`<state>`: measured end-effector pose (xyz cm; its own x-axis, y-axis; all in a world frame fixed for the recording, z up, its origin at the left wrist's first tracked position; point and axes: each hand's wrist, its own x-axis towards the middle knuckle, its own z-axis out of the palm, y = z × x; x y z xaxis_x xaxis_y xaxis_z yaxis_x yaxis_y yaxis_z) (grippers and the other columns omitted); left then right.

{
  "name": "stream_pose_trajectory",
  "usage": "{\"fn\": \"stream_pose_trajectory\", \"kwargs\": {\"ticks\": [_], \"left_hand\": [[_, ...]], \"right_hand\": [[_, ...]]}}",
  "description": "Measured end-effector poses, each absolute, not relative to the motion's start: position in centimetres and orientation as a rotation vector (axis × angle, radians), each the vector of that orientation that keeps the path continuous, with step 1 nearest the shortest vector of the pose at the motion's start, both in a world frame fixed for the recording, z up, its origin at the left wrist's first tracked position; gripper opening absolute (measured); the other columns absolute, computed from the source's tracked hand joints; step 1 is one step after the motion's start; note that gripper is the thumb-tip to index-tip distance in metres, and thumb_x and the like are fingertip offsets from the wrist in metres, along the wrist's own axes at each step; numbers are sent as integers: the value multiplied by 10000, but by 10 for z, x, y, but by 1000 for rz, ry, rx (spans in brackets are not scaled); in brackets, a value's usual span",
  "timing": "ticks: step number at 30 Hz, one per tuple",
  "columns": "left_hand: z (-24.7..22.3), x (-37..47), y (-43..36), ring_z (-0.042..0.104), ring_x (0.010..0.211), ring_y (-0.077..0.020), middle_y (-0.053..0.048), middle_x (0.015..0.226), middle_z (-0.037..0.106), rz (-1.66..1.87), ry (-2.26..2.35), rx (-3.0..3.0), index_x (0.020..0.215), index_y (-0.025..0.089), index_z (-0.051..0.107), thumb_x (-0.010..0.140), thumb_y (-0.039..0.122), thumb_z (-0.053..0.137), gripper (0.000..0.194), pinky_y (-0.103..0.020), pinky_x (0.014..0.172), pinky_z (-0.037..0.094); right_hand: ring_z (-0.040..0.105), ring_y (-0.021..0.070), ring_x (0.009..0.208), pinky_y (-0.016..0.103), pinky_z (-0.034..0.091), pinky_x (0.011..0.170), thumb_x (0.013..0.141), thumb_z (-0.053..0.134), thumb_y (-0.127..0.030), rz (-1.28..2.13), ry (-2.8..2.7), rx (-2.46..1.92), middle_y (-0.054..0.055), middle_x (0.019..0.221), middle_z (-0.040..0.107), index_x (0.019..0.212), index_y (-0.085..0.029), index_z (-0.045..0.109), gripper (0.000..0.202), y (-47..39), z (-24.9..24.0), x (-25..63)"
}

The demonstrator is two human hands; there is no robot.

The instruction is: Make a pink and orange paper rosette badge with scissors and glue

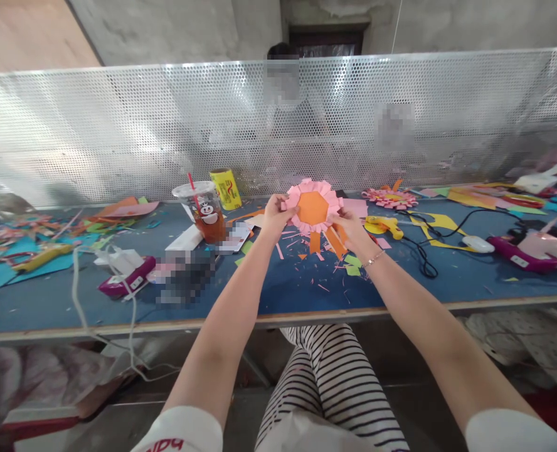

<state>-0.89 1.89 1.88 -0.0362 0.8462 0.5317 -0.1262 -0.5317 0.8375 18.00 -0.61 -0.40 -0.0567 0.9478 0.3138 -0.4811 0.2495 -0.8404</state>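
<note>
A paper flower [312, 208] with an orange centre, pink fringed petals and orange strips hanging below is held up over the blue table. My left hand [278, 213] pinches its left edge. At its lower right edge, my right hand [349, 227] grips it between closed fingers. Pink paper bits and green scraps [352, 265] lie on the table beneath. To the right of my right hand rests a yellow glue gun [384, 226]. Another pink paper flower [390, 198] lies farther back.
A plastic cup of brown drink [207, 216] and a yellow can [226, 188] stand left of my hands. Purple power strips [128, 277] and cables lie on both sides. Behind the table [259, 302] rises a perforated metal screen [165, 132], with people beyond it.
</note>
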Motion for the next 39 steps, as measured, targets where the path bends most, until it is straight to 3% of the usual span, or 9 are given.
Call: {"fn": "stream_pose_trajectory", "kwargs": {"ticks": [4, 10, 14, 18, 21, 25, 30, 35, 39], "left_hand": [[17, -9, 20, 436, 386, -33, 68, 649, 456, 1656, 783, 1470, 928, 211, 423, 536, 172, 743, 507, -148, 330, 362], [19, -9, 16, 497, 555, -36, -16, 967, 498, 1565, 795, 1414, 1112, 269, 451, 539, 174, 746, 651, -150, 418, 408], [19, -7, 16, 509, 648, -60, -6, 937, 510, 1612, 757, 1468, 1102, 262, 494, 527, 144, 734, 634, -162, 505, 440], [19, -7, 16, 475, 567, -57, 15, 834, 522, 1668, 771, 1514, 1069, 237, 509, 566, 166, 706, 545, -175, 479, 411], [24, -8, 12, 478, 595, -71, 27, 754, 525, 1830, 859, 1627, 960, 207, 557, 585, 138, 676, 399, -184, 533, 405], [28, -9, 7, 490, 638, -88, 19, 726, 561, 2003, 984, 1799, 901, 192, 591, 613, 83, 614, 308, -196, 596, 386], [26, -14, 11, 535, 714, -130, -9, 801, 599, 2017, 1085, 1887, 936, 206, 599, 650, 87, 576, 311, -234, 669, 401], [19, -22, 20, 539, 793, -180, -24, 821, 611, 1856, 1323, 2160, 910, 240, 622, 638, 42, 546, 345, -277, 745, 399], [3, -15, 24, 552, 743, -189, -27, 768, 627, 1388, 1428, 2463, 860, 225, 643, 616, 44, 529, 325, -281, 705, 411]], "right_hand": [[568, 112, 616, 258, 462, 613, 558, 708, -207, 1255, -1093, -540, -49, 681, 582, 744, -208, 530, 258, -5, -3, 183], [570, 113, 655, 272, 481, 654, 600, 686, -216, 1223, -1194, -482, -39, 766, 598, 881, -235, 555, 311, -5, -3, 185], [583, 121, 755, 286, 494, 716, 597, 684, -238, 1164, -1215, -538, -31, 903, 597, 1100, -304, 470, 551, -4, -5, 186], [585, 129, 835, 309, 488, 775, 621, 661, -284, 1078, -1226, -649, -6, 1015, 571, 1209, -312, 386, 649, 0, -8, 189], [565, 151, 934, 323, 471, 817, 632, 642, -308, 918, -1215, -768, 27, 1086, 557, 1129, -261, 472, 528, 7, -10, 196], [565, 133, 860, 297, 465, 775, 629, 638, -281, 844, -1150, -783, 22, 948, 600, 866, -209, 592, 253, 18, -9, 209], [545, 89, 707, 242, 447, 669, 561, 684, -225, 862, -1061, -743, -17, 777, 591, 788, -194, 593, 247, 22, -7, 214], [518, 70, 592, 227, 439, 595, 576, 680, -233, 792, -1115, -808, -29, 667, 575, 741, -178, 607, 188, 19, -5, 211], [569, 98, 610, 258, 475, 622, 567, 701, -264, 850, -1126, -831, -10, 655, 606, 731, -170, 631, 201, 20, -8, 211]]}}
